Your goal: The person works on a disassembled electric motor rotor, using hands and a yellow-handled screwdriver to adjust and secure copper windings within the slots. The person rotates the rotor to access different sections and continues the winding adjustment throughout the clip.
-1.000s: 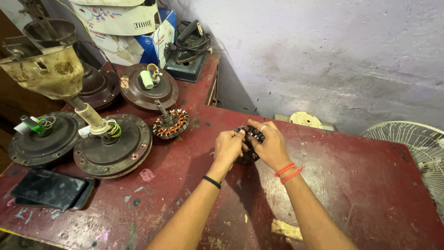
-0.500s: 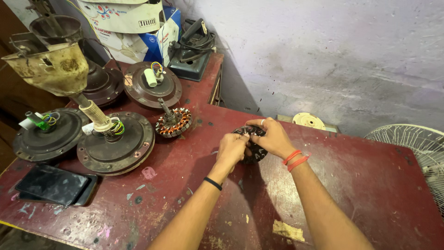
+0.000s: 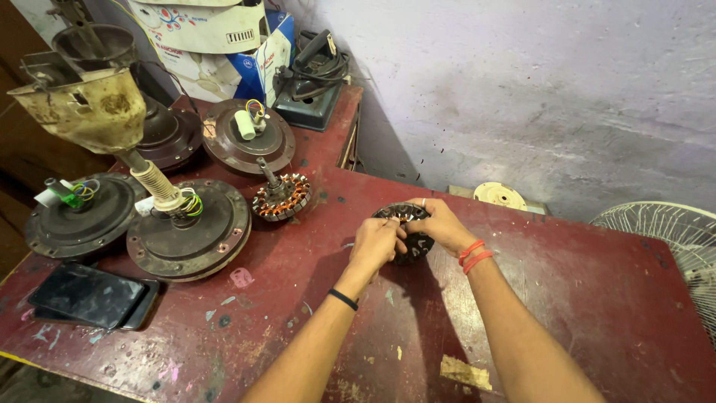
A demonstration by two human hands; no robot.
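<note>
Left hand: your left hand, a black band at its wrist, is curled closed on the near left edge of the bare stator core, just right of centre in the frame.
Right hand: your right hand, with orange bands at the wrist and a ring on 1 finger, grips the same core from its right side, fingers bent over the top.
Stator core: a dark, round, slotted metal piece resting on the red worktable, mostly covered by both hands.
Wound stator: a second stator with copper windings and an upright shaft stands just left of your hands, apart from them.
Fan motors: 4 round ceiling-fan motor housings fill the left of the frame; the nearest motor housing carries an upright rod and a dented cream canopy.
Lower left: a dark phone lies flat near the table edge.
Upper left: cardboard boxes and a coiled black cable.
Right edge: a white fan guard.
</note>
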